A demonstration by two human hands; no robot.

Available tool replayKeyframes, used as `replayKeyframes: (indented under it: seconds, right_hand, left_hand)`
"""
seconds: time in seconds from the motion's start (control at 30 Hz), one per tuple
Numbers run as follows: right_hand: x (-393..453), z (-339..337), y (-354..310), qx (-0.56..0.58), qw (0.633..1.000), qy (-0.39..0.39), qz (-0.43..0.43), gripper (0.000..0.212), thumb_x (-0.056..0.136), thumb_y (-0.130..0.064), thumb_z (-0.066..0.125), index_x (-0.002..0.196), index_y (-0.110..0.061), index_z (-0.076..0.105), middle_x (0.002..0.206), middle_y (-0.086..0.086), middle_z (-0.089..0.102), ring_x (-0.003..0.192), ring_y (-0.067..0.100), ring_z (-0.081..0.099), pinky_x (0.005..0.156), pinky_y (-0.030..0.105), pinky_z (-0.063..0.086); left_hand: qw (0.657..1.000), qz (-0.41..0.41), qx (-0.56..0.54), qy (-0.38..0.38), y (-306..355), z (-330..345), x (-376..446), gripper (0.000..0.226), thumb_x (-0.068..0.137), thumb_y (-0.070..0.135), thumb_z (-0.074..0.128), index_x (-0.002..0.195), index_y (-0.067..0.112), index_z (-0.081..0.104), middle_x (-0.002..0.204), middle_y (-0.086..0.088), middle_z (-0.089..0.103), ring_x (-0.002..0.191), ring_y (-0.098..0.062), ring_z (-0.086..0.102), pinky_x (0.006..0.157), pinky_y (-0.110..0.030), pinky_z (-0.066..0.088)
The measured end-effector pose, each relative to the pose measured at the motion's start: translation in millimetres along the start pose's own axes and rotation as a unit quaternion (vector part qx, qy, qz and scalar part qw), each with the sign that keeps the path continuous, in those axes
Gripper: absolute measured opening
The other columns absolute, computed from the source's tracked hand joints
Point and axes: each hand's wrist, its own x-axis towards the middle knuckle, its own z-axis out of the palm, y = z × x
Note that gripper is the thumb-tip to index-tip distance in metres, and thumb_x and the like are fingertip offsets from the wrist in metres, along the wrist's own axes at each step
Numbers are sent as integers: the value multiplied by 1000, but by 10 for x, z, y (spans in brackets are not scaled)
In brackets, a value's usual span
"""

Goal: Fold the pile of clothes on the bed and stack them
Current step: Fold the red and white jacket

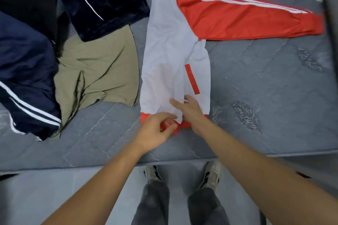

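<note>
The left hand [155, 129] has its fingers curled round the red ribbed hem [175, 126] of a white-bodied, red-sleeved track jacket of thin, smooth synthetic cloth [168, 51], pinching the band at the jacket's near end. The right hand [190, 111] lies just beside it with fingers nearly straight, resting flat on the white panel above the hem and holding nothing. The jacket lies lengthwise on the grey quilted mattress [265, 87], its body partly folded over on itself, with one red sleeve with white stripes [247, 18] stretched out flat to the jacket's right. Judging by its sheen and fine wrinkles, the cloth is light, limp and somewhat slippery, so it will likely slide over itself unless pressed down; the firmer ribbed hem and the shoulder seam look like the surest places to grip. To the jacket's left lie a khaki cotton garment [98, 67], a dark navy plush garment with white piping [106, 3] and a navy jacket with white stripes [25, 71], all unfolded.
</note>
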Motion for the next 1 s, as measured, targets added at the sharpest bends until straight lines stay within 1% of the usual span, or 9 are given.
replayKeyframes:
  seconds: [0.13,0.23,0.37,0.53,0.6,0.73,0.83,0.93,1.0]
  right_hand:
    - [20,-149,207,-54,998,-9,-13,9,95,-7,72,104,-10,70,104,10,76,97,25,73,88,41,61]
    - [52,-120,287,-71,996,5,-50,8,102,-11,61,105,-14,68,107,10,74,104,31,72,94,49,60]
    - [34,-149,381,-109,986,55,-110,9,107,-16,49,106,-18,58,104,10,68,95,28,67,84,48,60]
    - [-1,-317,440,-131,964,174,-154,33,107,-11,43,78,-25,37,73,-6,43,60,4,38,53,15,34]
    - [-21,-414,413,-131,963,182,-149,21,107,-8,42,88,-14,48,82,-1,52,72,10,46,57,14,36]
    - [-92,-549,383,-111,965,176,-162,23,107,-4,37,120,-5,56,116,5,62,105,18,57,89,24,43]
    - [-242,-568,369,-142,937,187,-259,15,108,-4,37,113,-5,51,96,7,63,84,22,55,73,25,40]
    - [-438,-642,430,-194,896,193,-349,14,107,-13,39,101,-26,41,74,-14,48,64,9,45,60,24,30]
    - [-479,-705,559,-224,890,211,-338,14,106,-13,39,101,-26,40,74,-9,51,65,18,49,63,32,29]
  left_hand:
    - [975,-17,41,217,-301,126,-59,32,96,-2,62,126,7,65,122,-7,59,115,-22,53,105,-30,40]
    - [937,-154,-61,309,-542,113,19,31,100,5,58,132,6,58,126,-11,52,117,-23,52,106,-31,40]
    - [917,-238,-230,223,-656,93,150,20,109,22,49,117,12,65,107,-4,69,99,-16,57,80,-17,45]
    - [861,-256,-416,142,-585,165,232,38,110,40,44,117,15,71,119,-4,76,115,-21,70,104,-41,52]
    - [865,-254,-415,125,-552,211,268,39,109,42,46,115,12,71,119,-4,76,115,-22,70,105,-42,52]
    - [891,-240,-367,120,-513,250,348,21,102,31,66,89,15,64,82,2,74,83,-16,68,96,-42,53]
    - [907,-234,-330,119,-393,301,366,15,100,26,69,91,14,69,91,-5,75,78,-17,69,86,-38,57]
    - [916,-170,-279,231,-266,406,237,11,104,27,64,100,19,70,95,2,77,83,-6,71,77,-23,57]
    - [926,-137,-221,275,-244,522,59,10,104,29,62,101,23,68,94,7,75,83,1,69,74,-17,53]
